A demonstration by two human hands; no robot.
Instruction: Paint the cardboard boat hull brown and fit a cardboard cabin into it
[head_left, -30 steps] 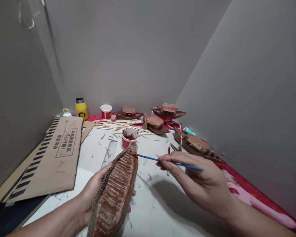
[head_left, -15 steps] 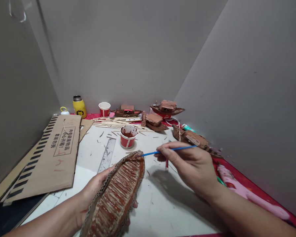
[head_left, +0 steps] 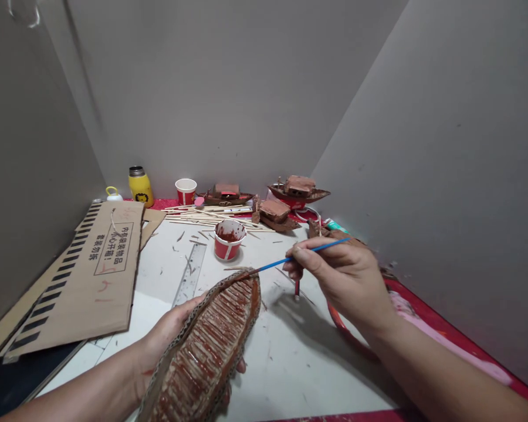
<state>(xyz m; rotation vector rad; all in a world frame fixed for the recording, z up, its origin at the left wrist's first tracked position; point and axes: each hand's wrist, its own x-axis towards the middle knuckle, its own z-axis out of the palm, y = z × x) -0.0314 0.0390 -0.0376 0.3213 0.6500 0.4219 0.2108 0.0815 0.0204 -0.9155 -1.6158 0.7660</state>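
Note:
My left hand holds a long model boat hull from underneath; the hull is ribbed with thin sticks and smeared with brown-red paint. My right hand grips a thin blue paintbrush, whose tip touches the far end of the hull. A red and white paper cup with brown paint stands just beyond the hull on the white table.
A flattened cardboard sheet lies at the left, a metal ruler beside it. Loose sticks, several finished brown model boats, another cup and a yellow bottle line the back. Grey panels wall in three sides.
My right hand has lifted and moved away from me with the brush, its tip staying at the hull's far end. The hull has tilted slightly to the right in my left hand.

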